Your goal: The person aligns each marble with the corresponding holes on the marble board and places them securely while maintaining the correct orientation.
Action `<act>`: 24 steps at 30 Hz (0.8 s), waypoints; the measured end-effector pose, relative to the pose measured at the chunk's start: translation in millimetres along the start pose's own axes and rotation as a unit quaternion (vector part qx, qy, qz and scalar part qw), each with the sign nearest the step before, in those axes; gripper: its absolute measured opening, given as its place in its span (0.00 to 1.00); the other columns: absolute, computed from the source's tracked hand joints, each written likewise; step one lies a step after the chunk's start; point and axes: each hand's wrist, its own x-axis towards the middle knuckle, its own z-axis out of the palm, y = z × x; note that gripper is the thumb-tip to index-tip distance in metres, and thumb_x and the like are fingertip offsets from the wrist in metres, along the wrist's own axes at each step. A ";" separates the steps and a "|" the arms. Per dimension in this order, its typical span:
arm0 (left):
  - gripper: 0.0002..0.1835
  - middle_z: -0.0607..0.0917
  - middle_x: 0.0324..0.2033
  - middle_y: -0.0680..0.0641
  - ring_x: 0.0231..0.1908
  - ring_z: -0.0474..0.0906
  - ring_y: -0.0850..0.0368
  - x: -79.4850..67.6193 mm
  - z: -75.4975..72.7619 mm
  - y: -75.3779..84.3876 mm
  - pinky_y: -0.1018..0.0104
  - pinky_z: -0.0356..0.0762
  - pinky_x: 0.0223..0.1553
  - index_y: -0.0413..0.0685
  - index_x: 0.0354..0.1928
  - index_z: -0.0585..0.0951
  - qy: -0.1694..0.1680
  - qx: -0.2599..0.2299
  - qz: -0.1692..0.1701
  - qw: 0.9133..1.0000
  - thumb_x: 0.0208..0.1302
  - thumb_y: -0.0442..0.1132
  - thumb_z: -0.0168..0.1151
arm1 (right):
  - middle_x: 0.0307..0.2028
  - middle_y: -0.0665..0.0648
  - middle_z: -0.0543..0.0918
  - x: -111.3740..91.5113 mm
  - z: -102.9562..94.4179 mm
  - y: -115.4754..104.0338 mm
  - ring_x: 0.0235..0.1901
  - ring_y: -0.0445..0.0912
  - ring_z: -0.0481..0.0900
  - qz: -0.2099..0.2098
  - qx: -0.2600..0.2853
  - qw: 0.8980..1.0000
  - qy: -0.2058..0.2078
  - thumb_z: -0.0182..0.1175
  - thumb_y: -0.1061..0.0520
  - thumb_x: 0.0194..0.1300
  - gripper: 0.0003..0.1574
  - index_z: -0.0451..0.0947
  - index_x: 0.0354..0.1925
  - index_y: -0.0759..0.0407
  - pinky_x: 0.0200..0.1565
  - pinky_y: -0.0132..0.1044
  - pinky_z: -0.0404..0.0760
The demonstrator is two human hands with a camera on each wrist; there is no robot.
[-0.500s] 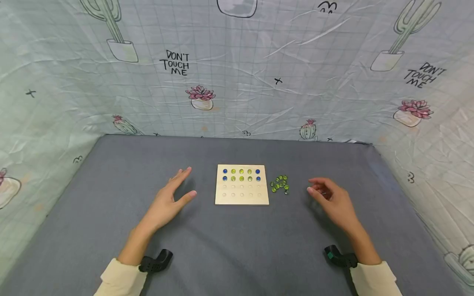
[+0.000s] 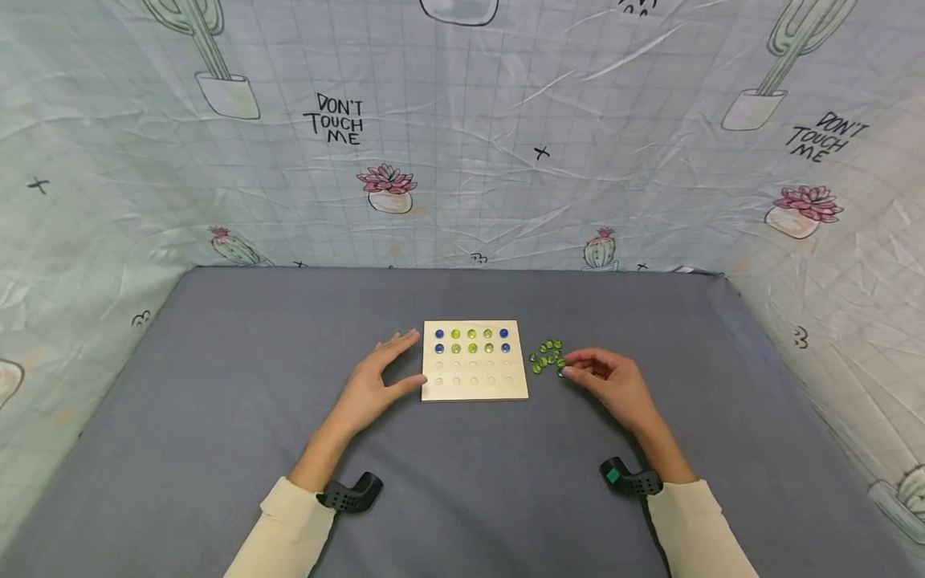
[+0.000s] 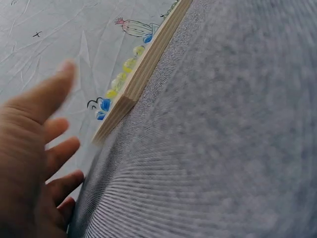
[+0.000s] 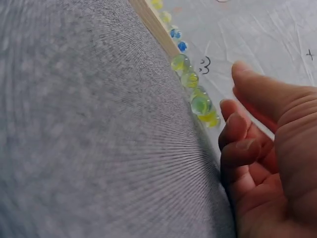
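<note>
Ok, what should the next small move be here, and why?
Probably a pinch by the right hand on one of the loose green marbles: it is right beside them, seems to hold none, and the two nearer rows of hollows in the board are unfilled.

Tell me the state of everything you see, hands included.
Wooden board: flat, far two rows filled, near two empty.
Blue marbles: seated.
Green marbles: six seated, others loose.
Left hand: open.
Right hand: fingers bent.
Wrist cameras: strapped on.
Gray tablecloth: lightly wrinkled.
Printed backdrop: creased.
</note>
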 end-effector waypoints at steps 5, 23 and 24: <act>0.40 0.67 0.67 0.47 0.69 0.55 0.44 0.9 6.3 -7.5 0.47 0.44 0.69 0.51 0.68 0.69 -0.018 0.096 0.071 0.993 0.54 0.52 0.72 | 0.28 0.56 0.80 2.5 3.8 -1.0 0.22 0.45 0.75 -0.029 -0.057 0.998 -0.001 0.69 0.62 0.57 0.13 0.83 0.42 0.62 0.23 0.30 0.74; 0.37 0.68 0.67 0.48 0.70 0.53 0.42 2.1 3.6 -7.4 0.44 0.43 0.69 0.50 0.65 0.73 -0.044 0.159 0.084 0.983 0.53 0.54 0.70 | 0.26 0.47 0.79 1.8 11.4 -0.4 0.21 0.41 0.73 -0.044 -0.137 0.990 0.009 0.70 0.56 0.57 0.10 0.85 0.40 0.53 0.22 0.31 0.74; 0.37 0.68 0.67 0.48 0.70 0.53 0.42 2.5 3.5 -7.5 0.44 0.43 0.69 0.50 0.65 0.73 -0.045 0.158 0.083 0.983 0.54 0.54 0.70 | 0.26 0.47 0.79 2.6 11.8 -0.5 0.21 0.41 0.74 -0.043 -0.139 0.989 0.011 0.70 0.56 0.57 0.10 0.85 0.40 0.53 0.22 0.31 0.74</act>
